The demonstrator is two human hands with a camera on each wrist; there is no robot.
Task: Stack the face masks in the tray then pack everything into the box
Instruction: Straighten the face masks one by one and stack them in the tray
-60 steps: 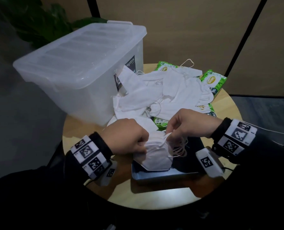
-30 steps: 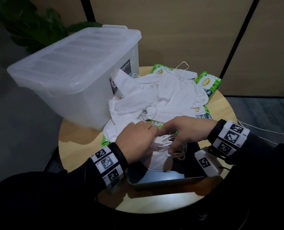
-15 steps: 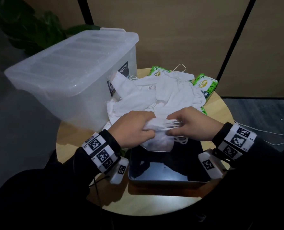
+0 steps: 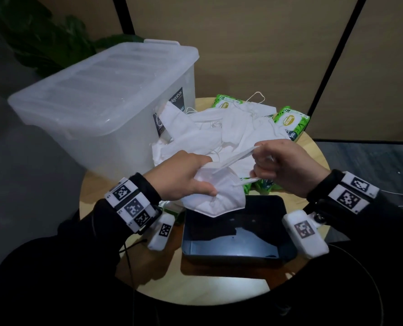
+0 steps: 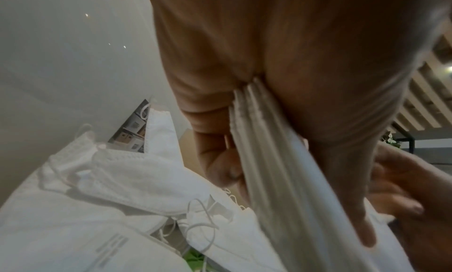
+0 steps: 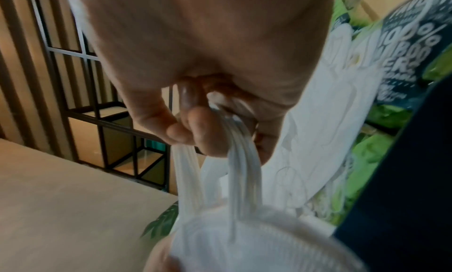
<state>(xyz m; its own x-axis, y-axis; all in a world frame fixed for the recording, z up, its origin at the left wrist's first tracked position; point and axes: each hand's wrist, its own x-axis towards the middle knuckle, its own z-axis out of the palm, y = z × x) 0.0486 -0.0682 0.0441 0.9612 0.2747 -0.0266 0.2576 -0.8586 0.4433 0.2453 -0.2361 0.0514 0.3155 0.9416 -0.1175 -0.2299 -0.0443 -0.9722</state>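
A small stack of white folded face masks (image 4: 219, 196) hangs above the far edge of the dark tray (image 4: 287, 245). My left hand (image 4: 186, 177) grips the stack by its left edge; in the left wrist view the masks (image 5: 281, 179) run out from between thumb and fingers. My right hand (image 4: 280, 165) pinches the masks' ear loops (image 4: 238, 156) and pulls them taut to the right; the right wrist view shows the loops (image 6: 239, 160) bunched in my curled fingers. A loose pile of white masks (image 4: 219, 130) lies behind on the table. The tray holds nothing.
A large translucent storage box (image 4: 101, 102) with its lid on stands at the back left of the round wooden table (image 4: 195, 290). Green wipe packets (image 4: 290, 121) lie under and around the mask pile. A plant (image 4: 42, 38) stands behind the box.
The stack of masks has been lifted out of the tray and now hangs above its far edge. My right hand has pulled the ear loops out to the right, away from my left hand.
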